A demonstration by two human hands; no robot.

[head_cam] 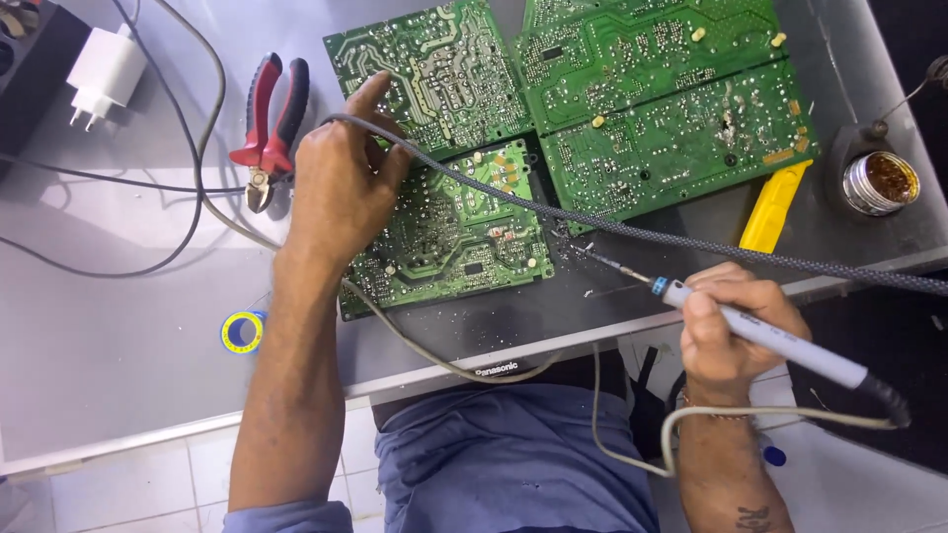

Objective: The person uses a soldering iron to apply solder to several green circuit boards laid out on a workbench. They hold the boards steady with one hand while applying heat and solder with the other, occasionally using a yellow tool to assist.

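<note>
My left hand point(341, 183) rests on the left edge of a small green circuit board point(464, 232), fingers spread, one finger touching the board above it point(434, 59). A braided grey cable point(612, 229) passes under that hand's fingers and runs right across the table. My right hand point(731, 326) grips a grey soldering iron point(760, 336) like a pen. Its thin tip point(592, 259) points left at the right corner of the small board. A larger green board point(671, 99) lies at the upper right.
Red-handled pliers point(267, 123) lie left of my left hand. A white charger point(104, 74) sits top left, a yellow-and-blue tape roll point(242, 332) near the table's front edge, a yellow tool point(772, 205) and a round tin of brown flux point(881, 183) at right. Loose cables point(188, 188) cross the grey table point(109, 355).
</note>
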